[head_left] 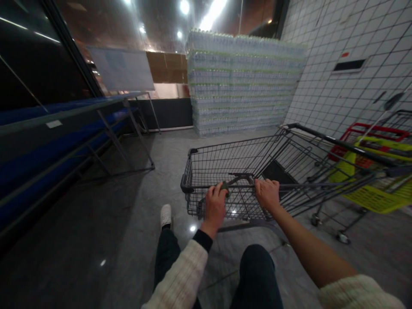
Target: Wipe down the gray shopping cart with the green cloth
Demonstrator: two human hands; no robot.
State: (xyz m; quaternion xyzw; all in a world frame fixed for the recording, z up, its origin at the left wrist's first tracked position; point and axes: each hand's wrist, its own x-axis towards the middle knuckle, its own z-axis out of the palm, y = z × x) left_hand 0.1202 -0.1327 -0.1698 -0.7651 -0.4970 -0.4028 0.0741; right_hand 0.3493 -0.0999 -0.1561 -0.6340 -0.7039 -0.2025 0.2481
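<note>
A dark wire shopping cart (pixel 241 186) stands sideways before me, its push bar toward the right. My left hand (pixel 215 204) is at the near top rim, close to the cart's front corner. Its fingers are closed on a small dark green pad (pixel 225 187), which is pressed against the rim and partly hidden by the fingers. Farther right along this rim, my right hand (pixel 268 193) is wrapped around the bar. Through the wires the basket's floor shows, along with a dark panel (pixel 279 174) toward the push bar.
Shrink-wrapped bottles (pixel 241 86) form a tall stack behind the cart. Metal-framed racks with blue shelves (pixel 22 169) run along the left. On the right stand a yellow basket (pixel 375 195) and a red basket (pixel 376 127), by a wall with a wire grid (pixel 325 73).
</note>
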